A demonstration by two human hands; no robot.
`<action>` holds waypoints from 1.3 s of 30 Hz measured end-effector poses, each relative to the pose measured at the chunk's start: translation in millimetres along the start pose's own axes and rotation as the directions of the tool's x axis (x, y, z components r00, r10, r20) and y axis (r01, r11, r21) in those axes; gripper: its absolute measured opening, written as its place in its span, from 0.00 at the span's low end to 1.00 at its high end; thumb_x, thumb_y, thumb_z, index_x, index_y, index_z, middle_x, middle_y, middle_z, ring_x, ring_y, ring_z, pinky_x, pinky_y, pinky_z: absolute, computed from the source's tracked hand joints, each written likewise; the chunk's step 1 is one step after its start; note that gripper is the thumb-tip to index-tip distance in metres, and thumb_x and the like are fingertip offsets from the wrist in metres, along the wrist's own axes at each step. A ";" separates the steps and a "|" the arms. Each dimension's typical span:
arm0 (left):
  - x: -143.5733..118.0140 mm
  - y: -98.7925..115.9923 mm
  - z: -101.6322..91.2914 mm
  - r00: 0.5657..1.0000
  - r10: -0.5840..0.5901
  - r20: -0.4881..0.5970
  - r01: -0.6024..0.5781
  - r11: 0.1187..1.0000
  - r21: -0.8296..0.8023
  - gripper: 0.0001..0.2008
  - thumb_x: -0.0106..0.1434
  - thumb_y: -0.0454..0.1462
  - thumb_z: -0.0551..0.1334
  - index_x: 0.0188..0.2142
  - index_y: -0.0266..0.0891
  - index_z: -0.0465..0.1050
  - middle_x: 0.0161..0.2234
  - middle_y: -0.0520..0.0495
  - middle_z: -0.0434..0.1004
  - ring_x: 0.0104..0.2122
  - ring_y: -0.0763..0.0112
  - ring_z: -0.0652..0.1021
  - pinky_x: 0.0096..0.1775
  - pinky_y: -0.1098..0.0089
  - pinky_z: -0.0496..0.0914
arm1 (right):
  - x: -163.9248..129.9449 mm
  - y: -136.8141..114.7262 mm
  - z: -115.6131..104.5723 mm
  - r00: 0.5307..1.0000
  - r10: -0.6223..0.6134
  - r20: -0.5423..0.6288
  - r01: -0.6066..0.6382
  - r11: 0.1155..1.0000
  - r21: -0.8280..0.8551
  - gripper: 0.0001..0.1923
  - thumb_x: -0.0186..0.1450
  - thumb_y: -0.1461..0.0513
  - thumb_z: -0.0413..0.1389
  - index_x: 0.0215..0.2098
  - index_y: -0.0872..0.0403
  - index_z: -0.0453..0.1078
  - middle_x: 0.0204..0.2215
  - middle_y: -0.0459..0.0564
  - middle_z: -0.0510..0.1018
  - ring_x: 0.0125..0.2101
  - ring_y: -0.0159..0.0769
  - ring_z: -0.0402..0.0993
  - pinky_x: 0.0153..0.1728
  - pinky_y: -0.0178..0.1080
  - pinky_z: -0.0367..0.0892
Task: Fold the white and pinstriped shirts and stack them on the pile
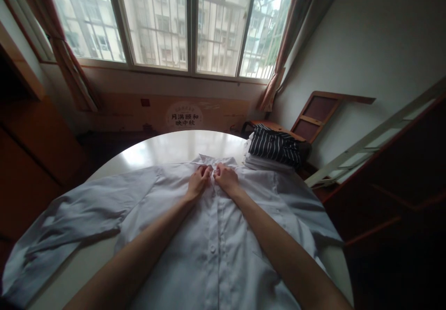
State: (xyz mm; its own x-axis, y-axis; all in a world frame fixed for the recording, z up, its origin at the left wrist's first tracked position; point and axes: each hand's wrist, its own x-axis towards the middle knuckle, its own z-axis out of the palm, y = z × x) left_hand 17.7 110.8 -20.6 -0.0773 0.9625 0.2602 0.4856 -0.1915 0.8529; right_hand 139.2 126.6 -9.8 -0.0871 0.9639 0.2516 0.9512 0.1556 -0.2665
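Note:
A white long-sleeved button-up shirt [188, 254] lies spread face up, its collar [202, 159] away from me and its sleeves out to both sides. Just below the collar, my left hand [200, 178] pinches the front edge of the shirt. My right hand [225, 178] grips the opposite front edge close beside it, fingers curled toward the left ones. Whatever small part lies between the fingertips is hidden. Lower on the placket a button [213, 248] shows.
The shirt rests on a round white table [167, 145]. Folded clothes, with a black striped garment [275, 144] on top, sit at its far right. Behind them is a wooden chair [315, 110]. A ladder-like frame [369, 147] leans at the right. Windows [160, 22] stand beyond.

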 end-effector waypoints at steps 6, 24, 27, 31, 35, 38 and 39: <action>4.4 0.6 4.1 0.999 -0.023 -0.037 0.027 0.995 0.100 0.05 0.57 0.35 0.55 0.33 0.37 0.65 0.29 0.47 0.73 0.29 0.71 0.74 0.34 0.71 0.66 | 2.3 3.0 2.7 0.987 0.052 -0.153 -0.015 0.972 0.233 0.08 0.58 0.57 0.49 0.28 0.53 0.64 0.22 0.47 0.72 0.26 0.35 0.70 0.29 0.34 0.59; 21.2 -12.2 11.6 0.947 0.265 0.181 -0.319 0.843 0.433 0.10 0.55 0.37 0.59 0.38 0.39 0.71 0.36 0.45 0.68 0.38 0.66 0.70 0.42 0.67 0.65 | 9.0 11.8 18.9 0.939 0.311 -0.145 -0.112 0.676 0.728 0.15 0.47 0.67 0.55 0.33 0.53 0.59 0.23 0.42 0.71 0.27 0.33 0.70 0.31 0.35 0.65; 19.9 -13.6 9.9 0.947 0.264 0.183 -0.319 0.844 0.431 0.11 0.55 0.37 0.59 0.38 0.39 0.71 0.36 0.45 0.69 0.38 0.66 0.70 0.42 0.67 0.65 | 9.0 11.1 17.6 0.949 0.282 -0.142 -0.089 0.671 0.736 0.15 0.46 0.69 0.54 0.33 0.53 0.60 0.23 0.42 0.72 0.28 0.32 0.71 0.32 0.34 0.66; 18.6 -14.1 9.9 0.943 0.274 0.188 -0.331 0.823 0.462 0.12 0.57 0.37 0.57 0.40 0.41 0.72 0.36 0.44 0.69 0.37 0.65 0.70 0.42 0.65 0.65 | 9.2 10.2 16.4 0.960 0.250 -0.129 -0.084 0.691 0.718 0.14 0.47 0.68 0.56 0.33 0.53 0.62 0.24 0.43 0.73 0.28 0.32 0.72 0.33 0.35 0.66; 20.0 -14.1 10.0 0.935 0.295 0.196 -0.353 0.820 0.451 0.11 0.58 0.36 0.56 0.38 0.42 0.74 0.35 0.44 0.69 0.37 0.65 0.70 0.41 0.66 0.66 | 9.1 9.3 13.8 0.968 0.225 -0.111 -0.100 0.754 0.649 0.12 0.48 0.66 0.57 0.32 0.54 0.63 0.25 0.45 0.74 0.28 0.32 0.72 0.33 0.35 0.66; 23.0 -15.0 9.3 0.939 0.289 0.185 -0.339 0.862 0.377 0.10 0.56 0.35 0.58 0.36 0.42 0.75 0.33 0.46 0.70 0.36 0.67 0.71 0.40 0.68 0.66 | 8.5 8.4 10.8 0.982 0.149 -0.114 -0.057 0.815 0.576 0.13 0.49 0.67 0.56 0.33 0.54 0.63 0.27 0.47 0.75 0.29 0.33 0.72 0.33 0.35 0.66; 24.0 -15.3 9.1 0.942 0.285 0.176 -0.331 0.874 0.355 0.09 0.56 0.34 0.58 0.35 0.42 0.75 0.33 0.46 0.71 0.36 0.68 0.71 0.40 0.68 0.67 | 8.1 8.0 9.8 0.986 0.118 -0.122 -0.033 0.840 0.542 0.13 0.49 0.68 0.55 0.34 0.54 0.63 0.27 0.47 0.76 0.29 0.33 0.72 0.34 0.35 0.66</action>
State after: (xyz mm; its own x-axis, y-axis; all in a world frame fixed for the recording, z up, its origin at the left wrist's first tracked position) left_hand 16.4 138.6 -31.5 0.2187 0.8860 0.4088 0.7593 -0.4177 0.4991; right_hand 143.2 137.7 -19.0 0.0622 0.9420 0.3299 0.6410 0.2157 -0.7366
